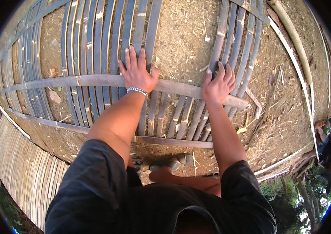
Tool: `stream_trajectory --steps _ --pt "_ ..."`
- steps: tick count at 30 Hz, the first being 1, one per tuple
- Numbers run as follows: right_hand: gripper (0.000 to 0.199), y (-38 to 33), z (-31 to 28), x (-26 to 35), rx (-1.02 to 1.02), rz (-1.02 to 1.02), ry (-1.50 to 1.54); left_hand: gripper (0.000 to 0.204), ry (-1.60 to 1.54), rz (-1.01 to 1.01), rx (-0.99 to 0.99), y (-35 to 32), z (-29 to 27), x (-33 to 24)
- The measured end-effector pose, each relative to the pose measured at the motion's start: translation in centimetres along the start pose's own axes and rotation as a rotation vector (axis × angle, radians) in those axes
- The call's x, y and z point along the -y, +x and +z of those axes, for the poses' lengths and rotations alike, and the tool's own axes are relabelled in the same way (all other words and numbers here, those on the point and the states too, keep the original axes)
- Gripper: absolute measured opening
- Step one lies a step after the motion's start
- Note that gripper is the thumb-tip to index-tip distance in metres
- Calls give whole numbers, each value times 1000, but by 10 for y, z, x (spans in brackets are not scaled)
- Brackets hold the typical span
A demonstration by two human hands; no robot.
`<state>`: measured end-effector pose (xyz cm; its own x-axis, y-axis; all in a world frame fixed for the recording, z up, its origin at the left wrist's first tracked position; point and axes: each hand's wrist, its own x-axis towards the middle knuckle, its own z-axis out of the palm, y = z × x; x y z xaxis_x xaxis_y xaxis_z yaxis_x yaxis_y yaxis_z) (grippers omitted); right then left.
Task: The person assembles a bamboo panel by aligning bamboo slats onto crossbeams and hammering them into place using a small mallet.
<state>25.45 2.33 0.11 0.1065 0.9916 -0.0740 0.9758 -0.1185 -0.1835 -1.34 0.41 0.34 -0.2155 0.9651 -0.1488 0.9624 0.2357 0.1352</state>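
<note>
Dark split-bamboo slats [107,35] lie side by side over the ground, with a long bamboo crosspiece [177,87] running across them. My left hand [139,75], with a chain bracelet [136,90] at the wrist, rests with spread fingers on the slats beside a wide gap, its palm by the crosspiece. Beyond that gap, my right hand [218,86] lies on the near ends of another group of slats [237,35], fingers apart and lightly bent, the heel of the hand at the crosspiece. Neither hand visibly grips anything.
A second crosspiece [173,141] spans shorter slats close to my sandalled foot [173,163]. A pale bamboo mat [29,167] lies at the left. Bamboo poles [296,43] lie at the right, where part of another person [325,136] shows. Dirt and wood chips surround the slats.
</note>
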Motion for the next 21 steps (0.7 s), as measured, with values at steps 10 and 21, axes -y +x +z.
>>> stream_trajectory --steps 10,21 --pt "55 4 2 4 -24 31 -14 71 -21 -5 -45 0 4 1" --pt "54 0 3 1 -47 24 -11 65 -65 -15 -124 -4 6 1"
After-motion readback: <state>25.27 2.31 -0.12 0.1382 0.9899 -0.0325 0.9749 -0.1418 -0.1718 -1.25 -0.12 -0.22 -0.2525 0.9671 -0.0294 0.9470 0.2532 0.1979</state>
